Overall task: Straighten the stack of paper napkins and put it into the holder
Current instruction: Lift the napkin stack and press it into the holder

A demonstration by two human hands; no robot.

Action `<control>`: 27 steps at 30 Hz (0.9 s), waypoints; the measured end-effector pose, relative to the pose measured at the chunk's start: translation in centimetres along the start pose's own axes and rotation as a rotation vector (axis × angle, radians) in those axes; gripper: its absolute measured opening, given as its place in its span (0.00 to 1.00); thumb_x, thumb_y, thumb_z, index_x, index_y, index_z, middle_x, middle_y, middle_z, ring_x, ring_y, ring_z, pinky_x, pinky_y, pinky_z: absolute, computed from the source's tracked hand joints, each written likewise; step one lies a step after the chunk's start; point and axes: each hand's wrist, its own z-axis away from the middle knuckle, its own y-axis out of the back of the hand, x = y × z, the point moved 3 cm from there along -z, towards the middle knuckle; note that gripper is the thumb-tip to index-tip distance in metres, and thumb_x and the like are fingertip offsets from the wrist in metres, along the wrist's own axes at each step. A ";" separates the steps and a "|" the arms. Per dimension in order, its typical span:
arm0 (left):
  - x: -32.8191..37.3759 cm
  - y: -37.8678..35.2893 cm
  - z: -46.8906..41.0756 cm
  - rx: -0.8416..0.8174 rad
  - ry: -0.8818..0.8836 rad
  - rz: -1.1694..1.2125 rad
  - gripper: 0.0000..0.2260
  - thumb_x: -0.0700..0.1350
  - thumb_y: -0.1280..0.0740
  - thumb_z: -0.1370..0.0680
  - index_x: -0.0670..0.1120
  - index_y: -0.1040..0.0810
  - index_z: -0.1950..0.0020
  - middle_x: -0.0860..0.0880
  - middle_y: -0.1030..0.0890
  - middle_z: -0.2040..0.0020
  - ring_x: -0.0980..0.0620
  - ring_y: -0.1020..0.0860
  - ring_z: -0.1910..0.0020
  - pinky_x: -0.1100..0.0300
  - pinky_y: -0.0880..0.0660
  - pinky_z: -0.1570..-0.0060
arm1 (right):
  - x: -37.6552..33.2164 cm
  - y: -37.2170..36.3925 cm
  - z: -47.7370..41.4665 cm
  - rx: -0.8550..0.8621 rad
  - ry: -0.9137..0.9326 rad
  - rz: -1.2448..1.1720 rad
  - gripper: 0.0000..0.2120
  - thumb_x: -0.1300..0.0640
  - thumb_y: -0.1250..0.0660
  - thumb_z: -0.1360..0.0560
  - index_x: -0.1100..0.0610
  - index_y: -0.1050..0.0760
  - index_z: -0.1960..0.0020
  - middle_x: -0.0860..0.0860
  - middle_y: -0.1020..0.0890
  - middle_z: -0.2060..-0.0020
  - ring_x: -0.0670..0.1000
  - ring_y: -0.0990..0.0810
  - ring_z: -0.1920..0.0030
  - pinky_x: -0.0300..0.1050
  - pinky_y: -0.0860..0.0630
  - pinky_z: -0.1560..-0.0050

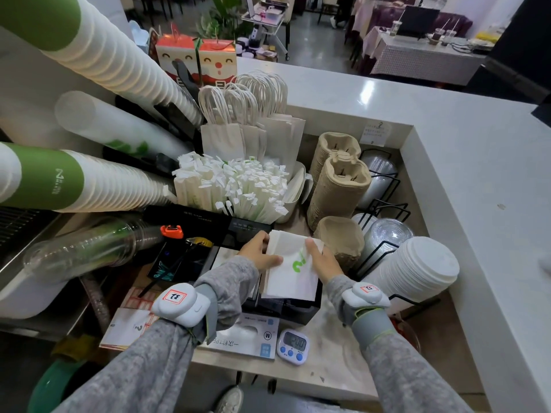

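Observation:
A stack of white paper napkins (pixel 293 271) with a green logo on top sits over a black holder (pixel 301 312) at the middle of the counter. My left hand (pixel 258 252) grips the stack's left edge, thumb lying across the top sheet. On the stack's right side, my right hand (pixel 320 259) holds it with the thumb on top. The sheets are fanned slightly at the far end. The lower part of the holder shows in front of the stack; its inside is hidden.
Brown pulp cup carriers (pixel 340 189) stand just right of the napkins, with white lids (pixel 417 266) and clear dome lids (pixel 387 234) beyond. Wrapped straws (pixel 232 186) and a black box (pixel 208 222) lie behind. A timer (pixel 293 347) and glove box (pixel 241 338) sit in front.

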 end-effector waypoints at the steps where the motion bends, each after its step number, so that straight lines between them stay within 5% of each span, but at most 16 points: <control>1: 0.1 0.0 0.1 -0.014 -0.032 0.017 0.12 0.35 0.31 0.28 0.45 0.33 0.52 0.40 0.19 0.47 0.47 0.22 0.52 0.51 0.24 0.48 | -0.2 0.0 0.0 -0.005 0.006 -0.077 0.31 0.39 0.45 0.23 0.61 0.34 0.31 0.60 0.26 0.34 0.59 0.27 0.34 0.55 0.33 0.30; 6: 1.2 0.5 0.4 -0.045 -0.154 0.013 0.12 0.33 0.33 0.27 0.45 0.33 0.51 0.45 0.24 0.51 0.49 0.25 0.51 0.51 0.26 0.43 | -0.9 0.2 -0.3 0.009 0.003 -0.443 0.33 0.38 0.48 0.23 0.61 0.35 0.29 0.59 0.29 0.31 0.58 0.30 0.31 0.54 0.37 0.26; 12: 1.5 0.5 0.5 -0.017 -0.196 0.006 0.13 0.33 0.38 0.23 0.46 0.39 0.46 0.45 0.27 0.49 0.50 0.29 0.49 0.58 0.28 0.52 | -1.4 -0.6 -0.1 0.079 0.007 -0.603 0.32 0.36 0.45 0.25 0.54 0.35 0.28 0.56 0.31 0.28 0.57 0.34 0.28 0.57 0.39 0.26; 14: 1.2 0.4 0.7 0.017 -0.190 0.016 0.14 0.32 0.40 0.23 0.45 0.41 0.46 0.45 0.29 0.50 0.51 0.30 0.49 0.63 0.31 0.58 | -1.5 -1.1 0.0 0.103 0.004 -0.667 0.30 0.39 0.42 0.25 0.53 0.35 0.28 0.55 0.30 0.30 0.57 0.31 0.31 0.58 0.36 0.28; 17: 0.5 0.0 0.6 0.002 -0.158 0.061 0.15 0.30 0.41 0.23 0.43 0.41 0.41 0.45 0.30 0.46 0.51 0.31 0.46 0.64 0.31 0.50 | -1.1 -1.4 0.1 0.142 -0.010 -0.735 0.27 0.43 0.39 0.26 0.54 0.33 0.30 0.56 0.26 0.35 0.58 0.26 0.36 0.58 0.31 0.32; 20: 0.6 -0.5 0.7 -0.012 -0.137 0.088 0.27 0.32 0.37 0.25 0.43 0.45 0.30 0.44 0.32 0.37 0.52 0.31 0.43 0.73 0.29 0.55 | -0.6 -1.3 0.2 0.146 -0.021 -0.822 0.23 0.45 0.36 0.27 0.54 0.29 0.36 0.56 0.22 0.44 0.55 0.21 0.50 0.55 0.24 0.43; 24: 1.4 -1.3 0.8 0.004 -0.083 0.208 0.41 0.46 0.31 0.36 0.46 0.47 0.27 0.43 0.34 0.31 0.47 0.34 0.32 0.56 0.36 0.30 | -0.3 -1.5 0.2 0.135 -0.047 -0.889 0.25 0.44 0.34 0.28 0.58 0.25 0.38 0.60 0.20 0.41 0.60 0.21 0.43 0.58 0.26 0.37; 27: 1.7 -1.6 0.8 0.027 -0.065 0.236 0.43 0.52 0.32 0.37 0.48 0.47 0.26 0.44 0.35 0.29 0.46 0.37 0.28 0.47 0.38 0.28 | -0.5 -1.9 0.8 0.129 -0.004 -0.883 0.14 0.45 0.35 0.27 0.52 0.23 0.45 0.60 0.20 0.40 0.58 0.21 0.42 0.57 0.27 0.34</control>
